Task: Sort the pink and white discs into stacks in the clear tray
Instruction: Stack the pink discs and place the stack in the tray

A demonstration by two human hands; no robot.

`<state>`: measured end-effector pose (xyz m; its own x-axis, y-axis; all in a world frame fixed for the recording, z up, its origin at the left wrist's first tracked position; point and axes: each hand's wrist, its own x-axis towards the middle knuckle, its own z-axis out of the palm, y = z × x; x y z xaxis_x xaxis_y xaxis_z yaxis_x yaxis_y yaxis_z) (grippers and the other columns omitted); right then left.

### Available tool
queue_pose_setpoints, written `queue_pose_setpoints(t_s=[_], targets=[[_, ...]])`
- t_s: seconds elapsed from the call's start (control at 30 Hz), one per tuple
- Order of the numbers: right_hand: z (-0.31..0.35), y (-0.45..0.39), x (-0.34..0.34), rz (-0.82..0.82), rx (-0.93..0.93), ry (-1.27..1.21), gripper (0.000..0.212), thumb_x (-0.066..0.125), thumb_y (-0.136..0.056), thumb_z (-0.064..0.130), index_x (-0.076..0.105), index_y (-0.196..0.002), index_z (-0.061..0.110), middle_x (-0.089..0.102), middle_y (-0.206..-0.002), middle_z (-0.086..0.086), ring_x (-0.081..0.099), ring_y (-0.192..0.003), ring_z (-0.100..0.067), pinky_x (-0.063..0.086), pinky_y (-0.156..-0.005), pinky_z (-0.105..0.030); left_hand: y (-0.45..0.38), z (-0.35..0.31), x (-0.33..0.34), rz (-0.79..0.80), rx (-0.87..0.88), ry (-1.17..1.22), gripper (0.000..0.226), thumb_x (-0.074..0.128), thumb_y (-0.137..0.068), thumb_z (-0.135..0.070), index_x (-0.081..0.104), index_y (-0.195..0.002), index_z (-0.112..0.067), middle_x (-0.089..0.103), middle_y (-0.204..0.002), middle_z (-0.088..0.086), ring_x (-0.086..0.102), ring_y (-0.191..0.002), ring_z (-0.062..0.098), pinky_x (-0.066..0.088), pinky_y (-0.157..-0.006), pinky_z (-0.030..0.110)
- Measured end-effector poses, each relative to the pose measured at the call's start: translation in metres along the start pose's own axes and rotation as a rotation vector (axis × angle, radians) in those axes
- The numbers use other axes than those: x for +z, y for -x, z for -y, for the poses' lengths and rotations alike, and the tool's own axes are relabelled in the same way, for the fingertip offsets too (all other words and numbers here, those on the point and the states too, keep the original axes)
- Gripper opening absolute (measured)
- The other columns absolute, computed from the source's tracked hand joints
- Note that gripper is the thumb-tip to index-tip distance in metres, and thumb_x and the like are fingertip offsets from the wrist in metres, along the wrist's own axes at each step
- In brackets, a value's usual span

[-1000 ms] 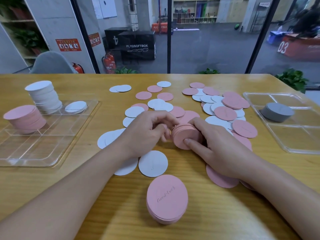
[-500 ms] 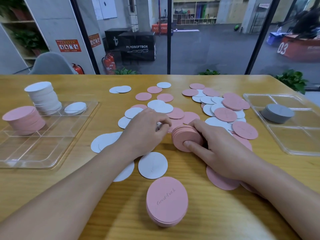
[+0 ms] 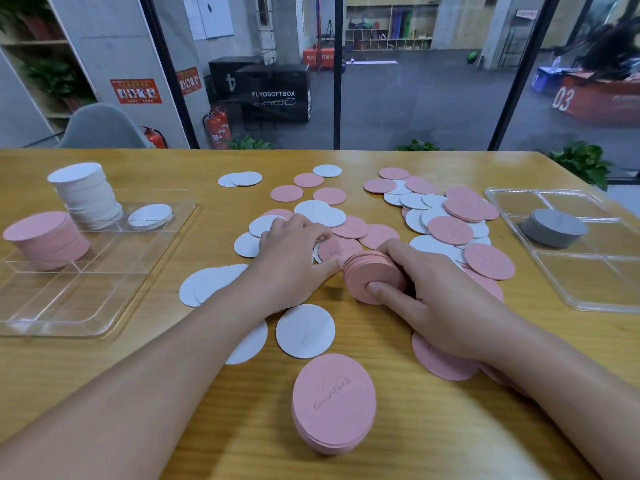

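In the clear tray (image 3: 104, 306) at far left, pink and white stacks were seen unchanged. The left hand (image 3: 291, 258) had been shifted farther out, fingers curled onto a loose pink disc (image 3: 337, 249). A tilted pink stack (image 3: 370, 275) was pinched by the right hand (image 3: 440, 292), just right of it.

Two clear trays (image 3: 104, 306) (image 3: 595, 299), two hands (image 3: 291, 261) (image 3: 446, 299), one grey stack (image 3: 554, 227) (loose discs perhaps forty).
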<state>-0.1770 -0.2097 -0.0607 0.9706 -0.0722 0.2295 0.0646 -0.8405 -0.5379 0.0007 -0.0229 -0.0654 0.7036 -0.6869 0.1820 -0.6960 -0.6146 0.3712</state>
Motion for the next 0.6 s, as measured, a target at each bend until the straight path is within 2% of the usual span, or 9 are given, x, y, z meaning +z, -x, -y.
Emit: queue_pose_setpoints(t_s=[0.27,0.6], targets=[[-0.0002,0.0011,-0.0023,-0.009,0.011,0.016,0.015,0.064,-0.103,0.047,0.056,-0.11,0.036,0.066,-0.088,0.014,0.059,-0.082,-0.01,0.052,-0.071,-0.043,0.0052,0.004,-0.008,-0.033,0.044,0.057,0.05,0.072,-0.098,-0.06,0.063,-0.14,-0.037,0.061,-0.139,-0.017,0.041,-0.137,0.015,0.036,-0.116,0.044],[0.0004,0.0011,-0.0025,-0.013,0.021,0.009,0.015,0.064,-0.104,0.045,0.056,-0.113,0.036,0.067,-0.09,0.014,0.061,-0.083,-0.01,0.052,-0.071,-0.041,0.005,0.0054,-0.01,0.059,0.142,-0.117,0.051,0.053,-0.104,-0.063,0.061,-0.145,-0.034,0.058,-0.148,-0.018,0.042,-0.136,0.018,0.031,-0.112,0.041]])
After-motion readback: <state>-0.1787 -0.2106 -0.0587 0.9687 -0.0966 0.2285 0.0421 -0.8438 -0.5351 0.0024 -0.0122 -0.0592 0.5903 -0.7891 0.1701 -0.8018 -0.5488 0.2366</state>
